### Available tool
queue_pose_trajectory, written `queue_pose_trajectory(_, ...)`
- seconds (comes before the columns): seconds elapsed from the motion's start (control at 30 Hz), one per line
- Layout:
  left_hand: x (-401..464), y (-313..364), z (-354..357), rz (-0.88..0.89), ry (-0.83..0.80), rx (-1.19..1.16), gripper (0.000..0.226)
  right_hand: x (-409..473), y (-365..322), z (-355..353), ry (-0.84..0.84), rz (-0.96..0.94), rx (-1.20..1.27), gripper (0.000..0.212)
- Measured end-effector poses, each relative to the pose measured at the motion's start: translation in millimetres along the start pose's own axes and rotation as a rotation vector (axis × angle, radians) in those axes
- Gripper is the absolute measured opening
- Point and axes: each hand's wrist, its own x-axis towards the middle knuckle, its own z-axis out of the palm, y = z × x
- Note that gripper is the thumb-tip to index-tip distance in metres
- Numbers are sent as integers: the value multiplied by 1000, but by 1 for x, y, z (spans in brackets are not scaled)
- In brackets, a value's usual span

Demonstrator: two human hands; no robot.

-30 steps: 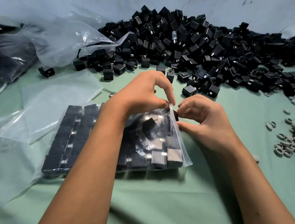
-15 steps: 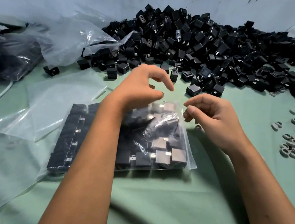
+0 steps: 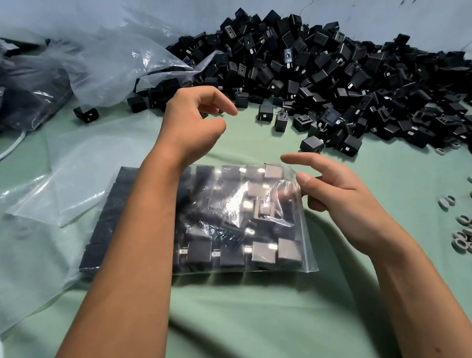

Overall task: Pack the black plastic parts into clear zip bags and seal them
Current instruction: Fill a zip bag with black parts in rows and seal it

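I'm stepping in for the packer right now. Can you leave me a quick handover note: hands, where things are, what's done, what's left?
Left hand: raised above the cloth, fingers loosely curled, holding nothing.
Right hand: open, empty, beside the filled zip bag.
The bag lies flat on the green cloth, packed with black parts; nobody is gripping it. Whether its zip is fully closed I cannot tell, so check it.
Left to do: the large pile of loose black parts by the wall. Empty clear bags lie to the left.
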Motion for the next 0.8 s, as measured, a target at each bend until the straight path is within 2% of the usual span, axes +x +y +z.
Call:
queue_pose_trajectory(0.1, 0, 1, 0, 12, -13, -2, 34, 0, 0, -7, 78, 32, 2, 28)
queue_pose_trajectory(0.23, 0, 2, 2, 31, -33, -4, 34, -4, -5, 2, -109, -28, 2, 31)
queue_pose_trajectory(0.3, 0, 5, 6, 35, -78, 15, 34, -4, -6, 4, -93, -51, 29, 30)
queue_pose_trajectory(0.33, -1, 6, 8, 33, -115, 27, 36, -2, -6, 3, 0, -62, 17, 28)
queue_pose_trajectory(0.4, -3, 12, 13, 41, -219, 51, 40, 3, 1, -4, 289, -80, -73, 23)
queue_pose_trajectory(0.47, -7, 19, 22, 76, -348, 96, 45, 7, 13, -15, 540, -75, -371, 19)
queue_pose_trajectory(0.5, -9, 22, 28, 95, -416, 122, 48, 9, 19, -19, 586, -46, -558, 18)
queue_pose_trajectory(0.57, -12, 27, 41, 111, -539, 170, 55, 12, 30, -24, 518, 8, -767, 28)
queue_pose_trajectory(0.63, -14, 30, 51, 131, -610, 232, 61, 20, 34, -19, 412, 1, -845, 39)
queue_pose_trajectory(0.73, -17, 32, 55, 187, -634, 307, 57, 39, 35, -12, 284, -8, -1041, 52)
queue_pose_trajectory(0.8, -18, 31, 54, 198, -637, 335, 52, 54, 31, -12, 192, 64, -1079, 56)
